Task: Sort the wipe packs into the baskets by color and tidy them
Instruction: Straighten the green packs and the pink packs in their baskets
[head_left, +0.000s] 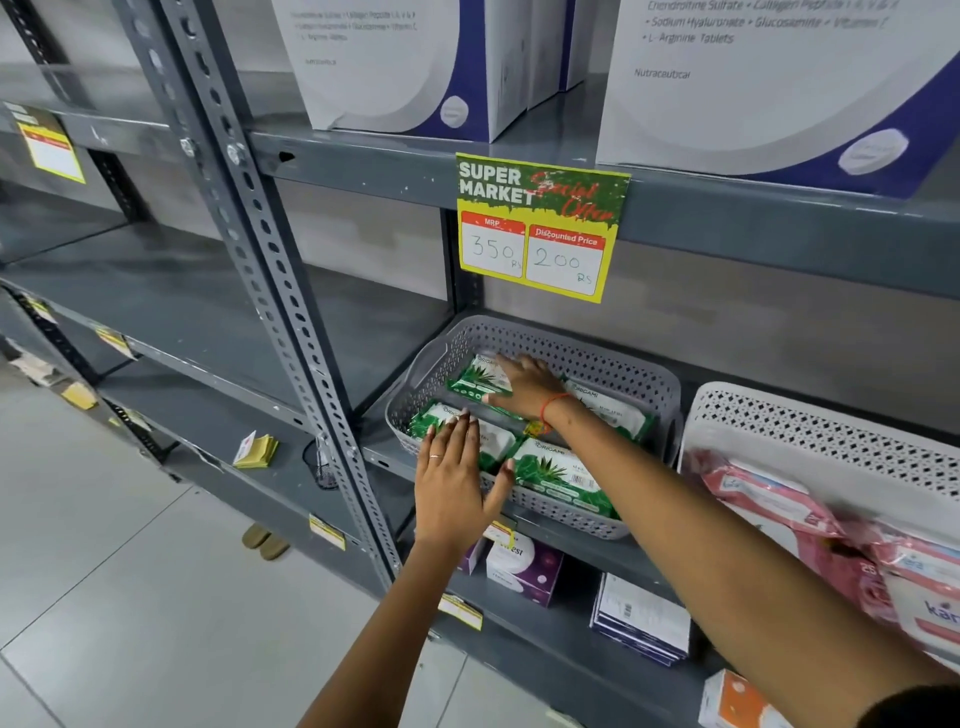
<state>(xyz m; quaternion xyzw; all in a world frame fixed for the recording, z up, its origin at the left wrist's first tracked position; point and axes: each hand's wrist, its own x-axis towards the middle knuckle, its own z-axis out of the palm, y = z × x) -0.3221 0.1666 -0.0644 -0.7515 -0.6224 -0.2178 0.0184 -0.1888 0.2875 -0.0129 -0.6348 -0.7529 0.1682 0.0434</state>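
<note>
1. Head view: a grey basket (613, 358) stands on a grey shelf (582, 545), below a yellow price sign (540, 223).
2. The grey basket holds green packs lying flat in two rows: a back-left pack (475, 382), a back-right pack (615, 413), a front-left pack (498, 441) and a front-right pack (558, 475).
3. My left hand (454, 483) lies palm down over the basket's front rim. Its fingers (457, 436) are straight and together, resting on the front-left pack. This grip is released; it grasps nothing.
4. My right hand (524, 384) reaches across the basket. It presses flat on the back-left pack, fingers spread. This grip is also released. A red thread (553, 402) circles its wrist.
5. A white basket (810, 431) stands just beside the grey one, on its right, on the same shelf.
6. Pink packs (779, 509) lie in the white basket, partly hidden by my right forearm.
7. White and blue boxes (769, 88) stand on the shelf above.
8. A purple box (524, 569) stands on the shelf below.
</note>
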